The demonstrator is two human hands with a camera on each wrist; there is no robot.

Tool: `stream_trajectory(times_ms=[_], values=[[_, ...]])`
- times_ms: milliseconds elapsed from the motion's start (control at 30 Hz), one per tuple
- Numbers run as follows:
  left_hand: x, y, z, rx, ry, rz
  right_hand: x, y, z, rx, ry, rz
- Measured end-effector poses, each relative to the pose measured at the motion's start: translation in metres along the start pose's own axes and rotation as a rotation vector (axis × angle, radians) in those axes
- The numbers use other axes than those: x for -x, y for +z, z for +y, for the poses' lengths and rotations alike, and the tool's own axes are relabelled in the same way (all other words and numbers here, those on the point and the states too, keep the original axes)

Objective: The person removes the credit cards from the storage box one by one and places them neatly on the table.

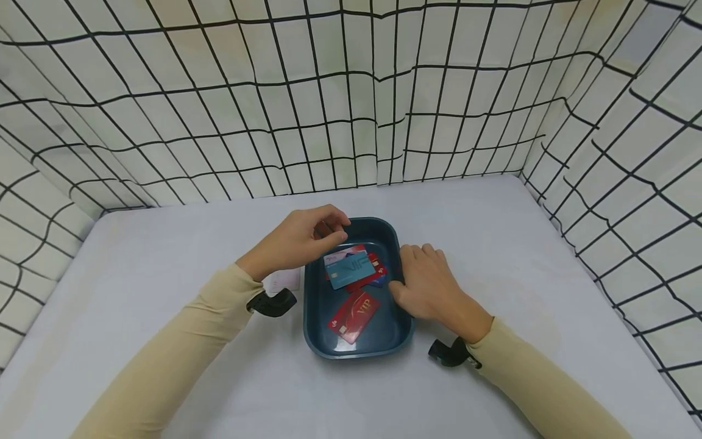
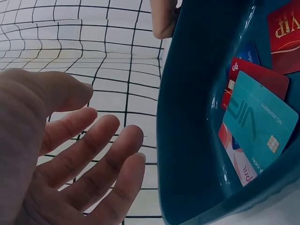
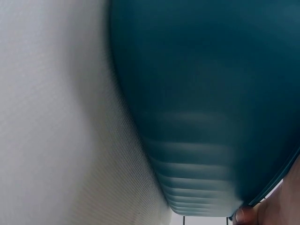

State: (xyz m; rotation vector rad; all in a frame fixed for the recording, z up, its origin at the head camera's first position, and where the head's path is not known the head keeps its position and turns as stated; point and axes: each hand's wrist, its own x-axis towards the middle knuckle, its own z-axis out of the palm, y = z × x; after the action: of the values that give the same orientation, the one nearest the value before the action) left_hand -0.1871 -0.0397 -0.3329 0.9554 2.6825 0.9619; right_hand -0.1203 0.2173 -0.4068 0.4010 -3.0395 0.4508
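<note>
A dark teal plastic tray (image 1: 359, 352) sits on the white table. Inside, a light blue VIP card (image 1: 351, 270) lies over a red card, a pink-and-white card (image 2: 238, 161) and a blue card (image 2: 248, 52). A red VIP card (image 1: 354, 316) lies apart, nearer the front. My left hand (image 1: 307, 235) hovers over the tray's far left corner, fingers loosely bent, holding nothing. On the right side, my right hand (image 1: 430, 280) grips the tray's rim, the thumb at the edge; its other fingers are partly hidden.
A pale pink-and-white card (image 1: 283, 280) lies on the table left of the tray, partly under my left wrist. White walls with a black grid (image 1: 329, 97) enclose the table at the back and sides. Black wrist cameras (image 1: 272, 303) hang below both wrists.
</note>
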Motion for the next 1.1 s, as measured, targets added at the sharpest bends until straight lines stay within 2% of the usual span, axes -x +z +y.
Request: stream_trajectory(times_ms=[333,733,900,1100], values=[[-0.007,0.014,-0.009,-0.007,0.058,-0.083,-0.001,0.003,0.000,-0.004,-0.002,-0.008],[-0.018,0.023,-0.019,-0.022,0.042,-0.181,-0.001,0.004,0.000,-0.021,-0.008,-0.016],[-0.025,0.024,-0.018,-0.036,0.064,-0.184,-0.002,0.003,0.003,-0.015,-0.004,-0.015],[-0.033,0.028,-0.009,-0.029,0.069,-0.194,-0.001,0.002,0.004,-0.019,-0.013,-0.007]])
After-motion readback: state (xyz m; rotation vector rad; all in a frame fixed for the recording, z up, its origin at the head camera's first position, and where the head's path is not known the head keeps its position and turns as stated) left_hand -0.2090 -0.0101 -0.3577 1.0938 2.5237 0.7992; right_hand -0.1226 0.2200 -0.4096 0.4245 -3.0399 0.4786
